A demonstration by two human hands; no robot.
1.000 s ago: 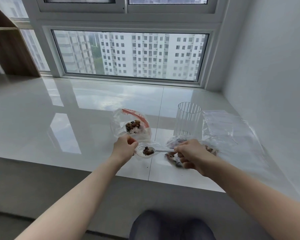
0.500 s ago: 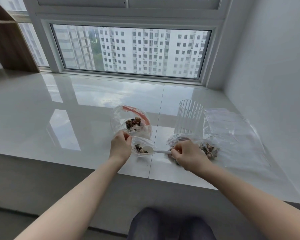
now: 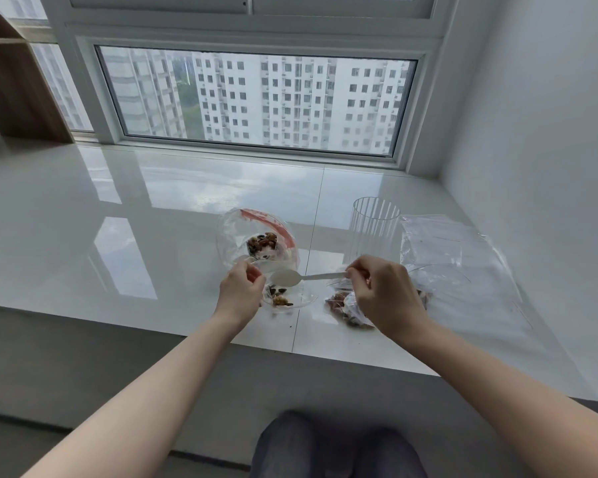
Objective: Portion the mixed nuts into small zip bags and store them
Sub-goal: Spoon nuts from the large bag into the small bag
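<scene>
Portioning midway: left hand (image 3: pixel 239 291) fingers pinch small clear zip bag (image 3: pixel 288 295) holding few nuts on glossy white surface (image 3: pixel 152 215); right hand (image 3: pixel 384 294) fingers clamp empty white plastic spoon (image 3: pixel 302 277). One red-sealed bag (image 3: pixel 258 238) filled; mixed nuts supply bag (image 3: pixel 346 307) remains, sealing and storing pending.

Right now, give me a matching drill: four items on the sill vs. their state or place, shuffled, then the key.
Items
1. white spoon
2. small bag
3. ribbed clear cup
4. red-striped bag

States
A. upright and empty, behind the right hand
B. bowl empty, handle pinched by the right hand
C. lies behind the small bag, holds nuts
D. held at its edge by the left hand, a few nuts inside

Pairs: 1-B, 2-D, 3-A, 4-C
</scene>
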